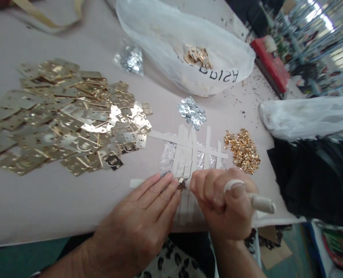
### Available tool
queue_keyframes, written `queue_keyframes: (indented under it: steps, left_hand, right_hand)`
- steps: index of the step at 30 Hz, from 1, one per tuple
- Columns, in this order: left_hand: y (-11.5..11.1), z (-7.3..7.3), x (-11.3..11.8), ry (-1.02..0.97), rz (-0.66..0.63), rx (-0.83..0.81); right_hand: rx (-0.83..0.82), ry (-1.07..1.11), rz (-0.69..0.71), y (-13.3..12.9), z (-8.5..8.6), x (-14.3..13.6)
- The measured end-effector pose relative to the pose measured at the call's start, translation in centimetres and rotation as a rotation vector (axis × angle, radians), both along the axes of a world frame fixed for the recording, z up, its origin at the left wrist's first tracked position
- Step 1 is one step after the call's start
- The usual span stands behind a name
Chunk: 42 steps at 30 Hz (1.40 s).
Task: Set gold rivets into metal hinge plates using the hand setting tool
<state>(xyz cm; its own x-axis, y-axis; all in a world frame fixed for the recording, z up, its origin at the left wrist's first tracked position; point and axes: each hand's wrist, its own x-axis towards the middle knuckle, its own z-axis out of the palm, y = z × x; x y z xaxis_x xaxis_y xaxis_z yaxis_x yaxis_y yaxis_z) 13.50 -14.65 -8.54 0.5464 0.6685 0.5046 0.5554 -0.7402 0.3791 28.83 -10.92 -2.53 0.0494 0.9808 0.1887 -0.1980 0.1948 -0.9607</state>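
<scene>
Flat on the taped pad, my left hand (144, 216) has its fingers stretched out, with the fingertips beside a small metal piece (182, 183). My right hand (225, 199) is wrapped round a tape-wrapped tool (262, 203), whose tip points left and meets the small metal piece. Strips of pale tape (185, 154) cross over bubble wrap (167, 156) just beyond both hands. What lies under my left palm is hidden.
Gold-coloured plates (81, 119) are heaped at the left. Silver discs (191, 112) lie beyond the tape, gold fasteners (243, 150) to the right. Behind are a small bag of silver parts (130, 58) and a large white bag (165, 50). Black material (313, 173) lies at the right.
</scene>
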Motion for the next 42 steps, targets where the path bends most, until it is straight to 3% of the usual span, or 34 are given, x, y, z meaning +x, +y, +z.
queue_keyframes:
  steps: [4,10,16,23,28,31,33,38,42]
  left_hand:
    - [0.0,0.2,0.0,-0.009,0.022,0.002]
    - [0.0,0.3,0.1,-0.006,0.023,0.009]
    - [-0.1,0.1,0.0,-0.006,0.022,0.004]
    - [0.0,0.1,-0.1,-0.037,-0.004,-0.001]
    - [0.2,0.5,-0.2,-0.059,0.031,0.035]
    - [0.0,0.4,-0.2,-0.071,0.028,0.021]
    - [-0.1,0.4,-0.2,-0.086,0.027,0.022]
    - [0.3,0.8,-0.1,-0.107,0.063,-0.051]
    - [1.9,1.4,0.0,0.013,-0.074,-0.004]
  right_hand:
    - [-0.040,0.089,0.041,0.9,-0.1,0.5]
    - [-0.018,0.226,-0.051,1.2,-0.6,1.0]
    - [0.010,0.159,-0.038,0.2,-0.2,0.0]
    - [0.036,-0.135,-0.062,-0.7,-0.9,-0.8]
    - [0.072,0.068,-0.023,0.6,0.7,-0.1]
    - [0.161,0.094,-0.091,0.6,1.6,0.1]
    - [0.147,0.083,-0.135,0.4,1.1,-0.2]
    - [0.004,0.104,-0.008,0.7,-1.0,-0.5]
    - [0.053,0.155,-0.052,0.6,-0.2,0.8]
